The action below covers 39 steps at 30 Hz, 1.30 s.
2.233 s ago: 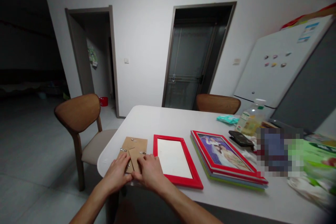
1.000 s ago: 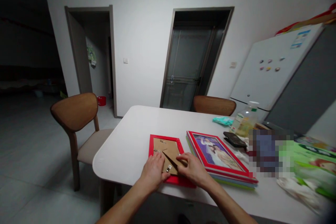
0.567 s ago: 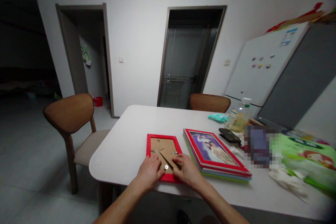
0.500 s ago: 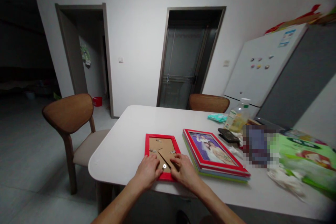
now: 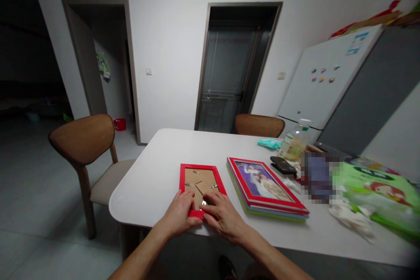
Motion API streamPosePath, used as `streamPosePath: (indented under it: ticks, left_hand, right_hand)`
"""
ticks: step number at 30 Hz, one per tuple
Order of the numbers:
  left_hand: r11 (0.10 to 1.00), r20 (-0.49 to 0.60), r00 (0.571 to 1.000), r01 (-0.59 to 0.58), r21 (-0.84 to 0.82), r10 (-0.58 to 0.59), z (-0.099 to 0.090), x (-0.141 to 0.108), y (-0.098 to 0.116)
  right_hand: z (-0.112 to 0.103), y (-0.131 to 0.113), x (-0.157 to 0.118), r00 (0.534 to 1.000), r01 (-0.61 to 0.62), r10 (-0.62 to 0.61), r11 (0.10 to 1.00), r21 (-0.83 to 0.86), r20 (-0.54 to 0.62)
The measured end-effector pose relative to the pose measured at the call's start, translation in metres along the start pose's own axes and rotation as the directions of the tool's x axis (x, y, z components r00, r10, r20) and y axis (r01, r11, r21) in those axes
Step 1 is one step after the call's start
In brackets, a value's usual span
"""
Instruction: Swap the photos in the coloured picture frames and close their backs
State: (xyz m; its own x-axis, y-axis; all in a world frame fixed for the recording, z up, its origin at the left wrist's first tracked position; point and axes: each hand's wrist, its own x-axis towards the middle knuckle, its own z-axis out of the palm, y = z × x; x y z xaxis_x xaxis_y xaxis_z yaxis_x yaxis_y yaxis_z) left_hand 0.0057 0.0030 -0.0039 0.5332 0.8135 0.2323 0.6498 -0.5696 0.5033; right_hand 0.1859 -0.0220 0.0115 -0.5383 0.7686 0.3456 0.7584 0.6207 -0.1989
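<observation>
A red picture frame point(image 5: 182, 179) lies face down on the white table, its brown backing board point(image 5: 193, 177) upward. Small metal clips sit along the backing's edges, and a dark diagonal line crosses its middle. My left hand point(image 5: 180, 212) is closed around the frame's lower left corner, thumb along the near edge. My right hand point(image 5: 223, 216) rests at the lower right, fingers bent over the backing beside the near metal clip point(image 5: 204, 203) and thumb at the near edge. The right hand covers part of that clip and the frame's corner.
Right of the frame is a stack of picture frames point(image 5: 262, 183), the top one red with a photo. Beyond it are a black object point(image 5: 282, 166), a bottle point(image 5: 294, 142), a teal packet point(image 5: 269, 143), crumpled tissue point(image 5: 351, 216) and a green package point(image 5: 377, 183). Two chairs stand around the table.
My right hand has shifted left and nearer the frame's bottom edge, over the near clip. My left thumb has moved down from the backing to that edge. The view tilted slightly.
</observation>
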Motion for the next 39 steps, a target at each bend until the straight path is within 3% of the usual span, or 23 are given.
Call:
streamPosePath:
  ticks: [6, 8, 11, 14, 22, 31, 39]
  left_hand:
    - [1.000, -0.023, 1.000, 0.015, 0.007, -0.015, -0.002, 0.001, 0.002]
    - [1.000, -0.023, 1.000, 0.020, 0.016, -0.020, -0.004, 0.002, 0.002]
    - [0.999, -0.020, 0.999, 0.030, 0.034, -0.029, -0.006, 0.004, 0.001]
    - [0.998, -0.011, 0.999, 0.034, 0.043, -0.033, -0.007, 0.005, 0.000]
    - [0.998, -0.001, 0.999, 0.046, 0.037, -0.046, -0.010, 0.006, 0.003]
    - [0.999, -0.010, 0.999, 0.037, 0.005, -0.037, -0.011, 0.002, 0.005]
    - [0.999, -0.029, 0.999, 0.023, -0.022, -0.024, -0.005, 0.001, -0.003]
  right_hand:
    - [0.002, 0.006, -0.001, 0.999, -0.032, 0.032, 0.999, -0.011, 0.000]
    - [0.006, 0.017, 0.004, 0.986, -0.159, 0.157, 0.986, -0.045, -0.046]
    - [0.012, 0.036, 0.015, 0.927, -0.374, 0.364, 0.920, -0.121, -0.094]
    - [0.014, 0.047, 0.024, 0.896, -0.442, 0.440, 0.880, -0.174, -0.054]
    - [0.017, 0.053, 0.038, 0.884, -0.461, 0.467, 0.873, -0.159, -0.001]
    - [0.021, 0.053, 0.031, 0.890, -0.449, 0.442, 0.892, -0.048, -0.114]
    - [0.019, 0.051, 0.031, 0.889, -0.437, 0.423, 0.898, -0.050, -0.177]
